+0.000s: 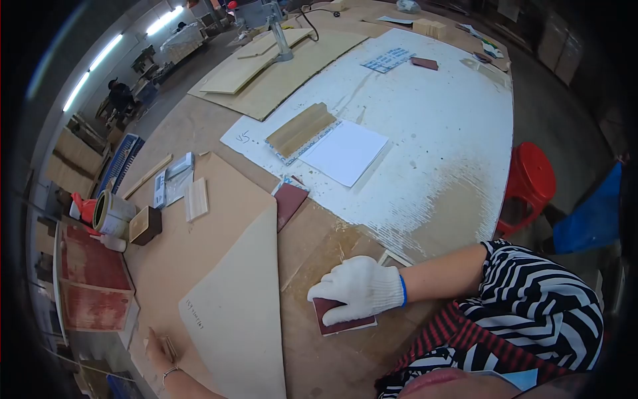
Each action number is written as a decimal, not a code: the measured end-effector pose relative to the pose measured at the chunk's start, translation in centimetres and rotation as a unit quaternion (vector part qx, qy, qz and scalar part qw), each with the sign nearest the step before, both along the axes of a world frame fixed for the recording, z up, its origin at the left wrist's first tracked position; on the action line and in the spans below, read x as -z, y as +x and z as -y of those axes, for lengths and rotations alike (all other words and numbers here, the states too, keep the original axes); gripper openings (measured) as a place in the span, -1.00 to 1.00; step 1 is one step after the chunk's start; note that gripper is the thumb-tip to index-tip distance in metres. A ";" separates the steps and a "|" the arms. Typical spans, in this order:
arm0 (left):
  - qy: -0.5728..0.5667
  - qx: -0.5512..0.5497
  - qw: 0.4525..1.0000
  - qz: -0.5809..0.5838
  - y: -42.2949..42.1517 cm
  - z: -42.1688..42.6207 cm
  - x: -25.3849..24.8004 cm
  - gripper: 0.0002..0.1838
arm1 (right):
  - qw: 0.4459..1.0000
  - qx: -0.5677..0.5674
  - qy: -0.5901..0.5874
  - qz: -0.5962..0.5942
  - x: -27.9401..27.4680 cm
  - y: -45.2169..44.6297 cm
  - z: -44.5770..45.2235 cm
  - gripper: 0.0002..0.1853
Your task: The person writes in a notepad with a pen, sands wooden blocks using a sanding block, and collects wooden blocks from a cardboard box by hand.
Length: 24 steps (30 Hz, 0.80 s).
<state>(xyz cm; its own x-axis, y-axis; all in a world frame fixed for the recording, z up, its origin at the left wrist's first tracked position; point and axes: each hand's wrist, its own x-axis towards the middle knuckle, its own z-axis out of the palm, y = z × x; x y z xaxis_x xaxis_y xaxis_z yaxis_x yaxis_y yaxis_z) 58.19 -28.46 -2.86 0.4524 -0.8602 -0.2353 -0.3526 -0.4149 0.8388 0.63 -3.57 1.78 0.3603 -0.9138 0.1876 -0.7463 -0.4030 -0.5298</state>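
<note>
My right hand [355, 289], in a white knitted glove with a blue cuff, is closed over a dark red sandpaper piece [329, 318] and presses it on the brown work surface. A pale edge shows under the sandpaper; what lies beneath it is mostly hidden. At the lower left, my bare left hand [157, 352], with a bracelet at the wrist, has its fingers around a small wooden piece [171, 347]; its far side is hidden. Between the hands lies a large brown sheet [232, 312] with handwriting on it. Another dark red sandpaper sheet [290, 203] rests ahead of my right hand.
A white worn board [425, 133] carries a paper pad [345, 151] and a brown folded piece [302, 131]. At left stand a tin can [114, 214] and a small box [145, 225]. A red stool [530, 183] is beside the table's right edge. A person sits far back left.
</note>
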 end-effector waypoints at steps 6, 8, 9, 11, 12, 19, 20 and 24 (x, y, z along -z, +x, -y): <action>-0.018 -0.088 0.991 0.097 -12.8 -8.7 -10.9 -0.33 | 0.999 -0.027 0.022 0.034 -1.1 0.0 0.2 -0.59; -0.043 -0.064 0.973 0.216 -11.2 -10.7 -9.5 -0.30 | 0.998 -0.035 0.028 0.043 -1.3 0.0 0.0 -0.58; -0.068 -0.025 0.962 0.262 -9.6 -11.7 -7.6 -0.30 | 0.998 -0.012 0.007 0.062 -1.1 0.1 -0.3 -0.59; -0.137 0.037 0.940 0.310 -9.3 -17.9 -6.6 -0.33 | 0.996 -0.004 -0.018 0.085 -1.0 0.2 -0.5 -0.59; -0.181 0.042 0.912 0.365 -12.6 -22.4 -5.9 -0.34 | 0.994 0.048 -0.058 0.082 -0.9 0.2 -0.5 -0.58; -0.268 0.140 0.937 0.174 -28.9 -42.6 -3.0 -0.68 | 0.979 0.057 -0.173 0.094 -1.0 -2.8 0.1 -0.50; -0.268 0.128 0.935 0.195 -29.5 -43.1 -1.6 -0.70 | 0.982 0.018 -0.157 0.104 -1.2 -3.3 -0.4 -0.48; -0.274 0.124 0.917 0.261 -30.8 -43.1 0.2 -0.74 | 0.982 -0.121 -0.121 -0.074 -1.9 -3.0 -2.2 -0.46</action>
